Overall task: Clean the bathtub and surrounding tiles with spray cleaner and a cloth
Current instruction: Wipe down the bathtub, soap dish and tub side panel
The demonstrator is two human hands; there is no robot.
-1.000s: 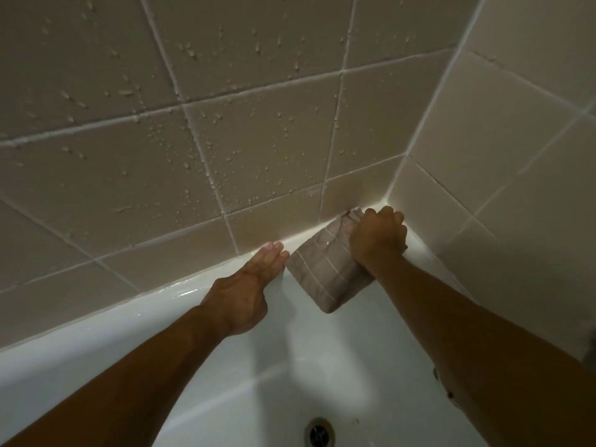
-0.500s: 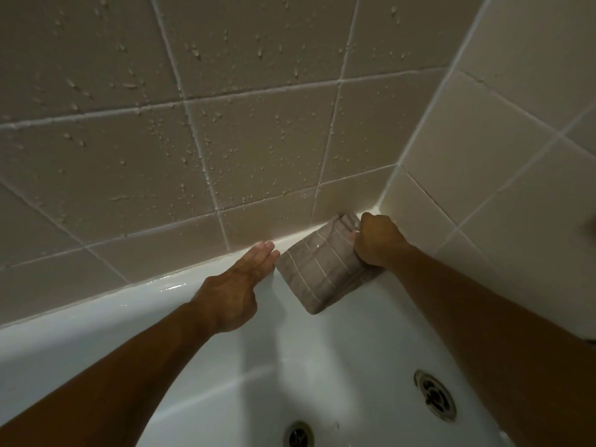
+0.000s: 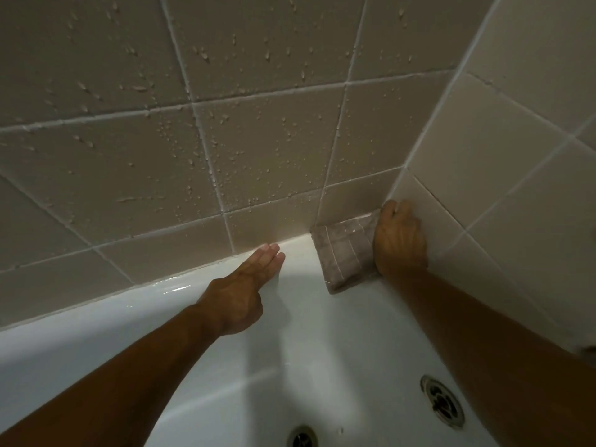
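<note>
Cloth (image 3: 345, 253) now back in bathtub (image 3: 225, 366) corner.

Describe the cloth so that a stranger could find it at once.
Follow the white bathtub rim to the corner where the two tiled walls meet. The cloth is folded there under the right hand: grey-brown with thin pale lines, the only fabric among hard surfaces.
</note>
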